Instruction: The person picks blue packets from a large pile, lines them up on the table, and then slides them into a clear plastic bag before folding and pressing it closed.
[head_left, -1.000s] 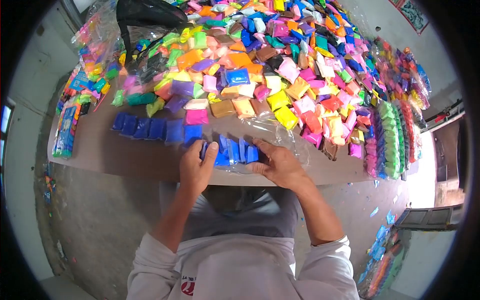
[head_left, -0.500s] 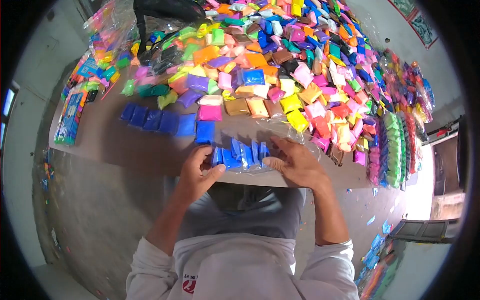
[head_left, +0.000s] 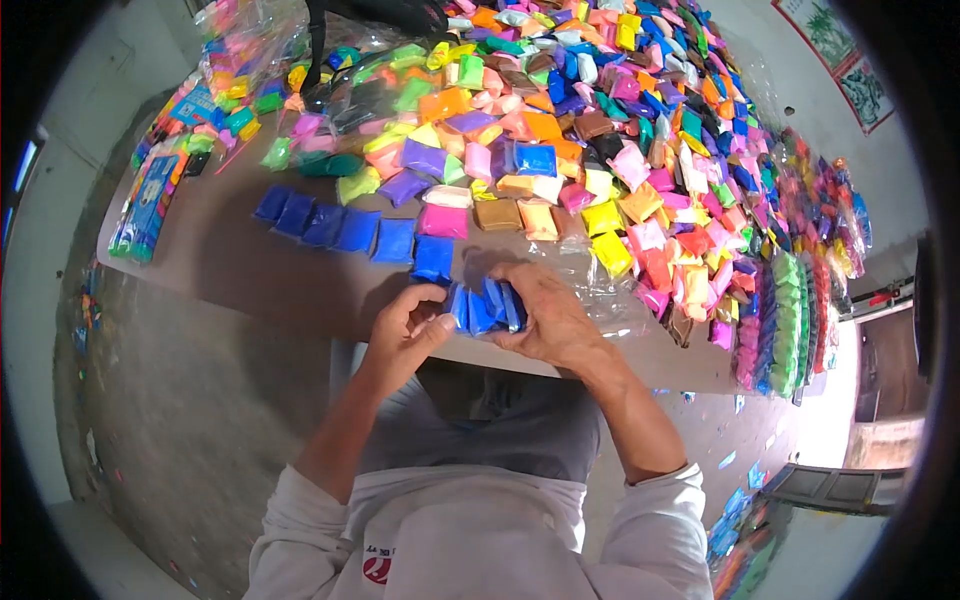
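Observation:
Several small blue packets [head_left: 482,308] stand on edge in a short row at the table's front edge. My left hand [head_left: 408,328] closes on the left end of this row, thumb in front and fingers behind. At the right end, my right hand [head_left: 548,315] presses the packets inward, its fingers curled round the last ones. What is inside the shiny wrapping cannot be made out. Just behind my left hand lies a flat blue packet [head_left: 433,258], the nearest in a slanting line of blue packets [head_left: 356,231] running left.
A large heap of coloured packets [head_left: 600,130] covers the back of the table [head_left: 250,260]. Clear plastic film [head_left: 600,290] lies right of my right hand. Filled strips of packets [head_left: 787,310] stand at the right edge, and a bundled multicoloured pack [head_left: 150,205] at the left.
My right hand has moved left, and the row of blue packets between my hands is squeezed tighter. The clear film now lies apart from it. The whole view has shifted slightly.

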